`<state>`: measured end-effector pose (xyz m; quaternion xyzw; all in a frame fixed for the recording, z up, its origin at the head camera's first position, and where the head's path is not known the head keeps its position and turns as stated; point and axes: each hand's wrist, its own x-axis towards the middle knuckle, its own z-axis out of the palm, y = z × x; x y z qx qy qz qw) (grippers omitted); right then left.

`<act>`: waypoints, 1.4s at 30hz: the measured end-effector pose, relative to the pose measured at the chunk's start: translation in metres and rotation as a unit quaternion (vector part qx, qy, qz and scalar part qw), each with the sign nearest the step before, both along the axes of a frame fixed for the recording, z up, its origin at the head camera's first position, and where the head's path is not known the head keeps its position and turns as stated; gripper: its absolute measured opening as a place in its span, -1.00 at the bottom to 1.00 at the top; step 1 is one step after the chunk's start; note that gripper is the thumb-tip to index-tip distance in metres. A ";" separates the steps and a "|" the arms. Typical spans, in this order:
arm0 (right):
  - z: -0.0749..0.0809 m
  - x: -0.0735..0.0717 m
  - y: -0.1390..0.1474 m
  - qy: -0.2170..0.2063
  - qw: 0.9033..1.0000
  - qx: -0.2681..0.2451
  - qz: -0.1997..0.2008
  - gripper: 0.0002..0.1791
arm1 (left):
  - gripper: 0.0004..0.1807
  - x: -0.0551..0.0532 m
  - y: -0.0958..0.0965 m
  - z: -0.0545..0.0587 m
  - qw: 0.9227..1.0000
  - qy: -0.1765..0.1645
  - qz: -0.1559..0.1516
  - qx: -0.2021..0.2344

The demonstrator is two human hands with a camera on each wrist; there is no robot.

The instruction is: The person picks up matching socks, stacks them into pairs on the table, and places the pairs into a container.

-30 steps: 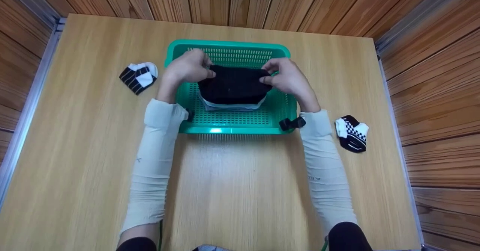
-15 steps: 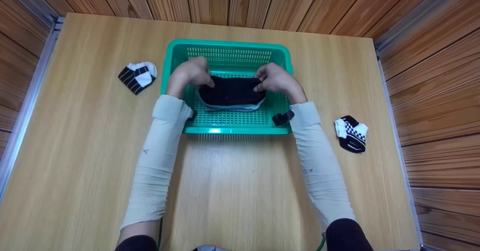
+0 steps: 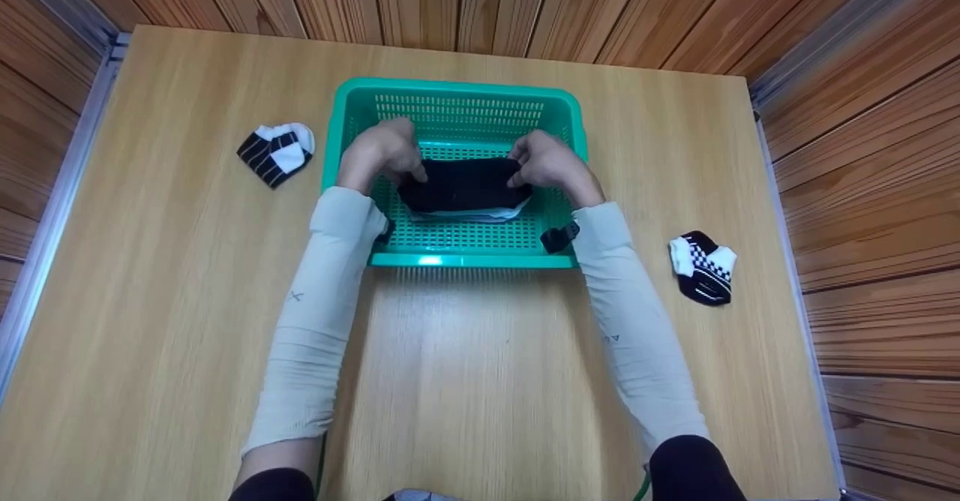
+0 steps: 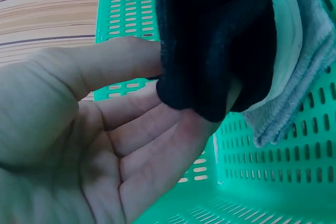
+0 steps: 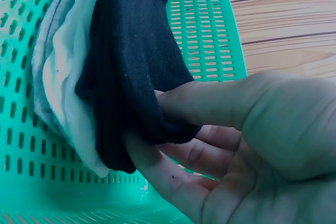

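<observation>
A folded black cloth [image 3: 469, 186] lies on top of folded white cloth [image 4: 289, 40] and grey cloth [image 4: 310, 61] inside a green basket [image 3: 457, 88]. My left hand [image 3: 386, 152] pinches the black cloth's left end, thumb on one side and fingers on the other. At the opposite end my right hand [image 3: 551, 162] grips it the same way, its thumb [image 5: 205, 100] over the fold and fingers tucked beneath. Seen from both wrists, the layers stand side by side, black nearest the hands. Some fingertips are hidden behind the fabric.
Black-and-white striped socks [image 3: 277, 156] lie on the wooden table [image 3: 165, 276] left of the basket. Checkered black-and-white socks [image 3: 703, 268] rest to its right. Wood-panelled walls [image 3: 495, 6] stand behind the table and at both sides.
Both hands have moved down toward the near side with the black cloth, which now sits lower on the lighter layers. The right hand has also come inward. The socks have stayed put.
</observation>
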<state>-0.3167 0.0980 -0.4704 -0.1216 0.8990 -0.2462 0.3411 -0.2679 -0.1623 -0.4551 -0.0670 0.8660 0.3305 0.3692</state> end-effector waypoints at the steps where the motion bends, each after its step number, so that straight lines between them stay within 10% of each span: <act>1: 0.000 0.000 0.000 0.001 1.000 -0.001 -0.001 -0.50 | -0.67 0.000 0.000 -0.001 1.000 -0.001 0.000 -0.001; 19: 0.001 0.005 0.000 0.021 0.999 0.025 0.003 -0.55 | -0.69 -0.001 0.004 -0.003 0.999 -0.006 0.025 -0.024; 42: 0.039 0.015 0.012 0.077 0.995 -0.064 0.022 -0.52 | -0.53 0.007 0.001 0.025 0.994 0.094 -0.005 -0.050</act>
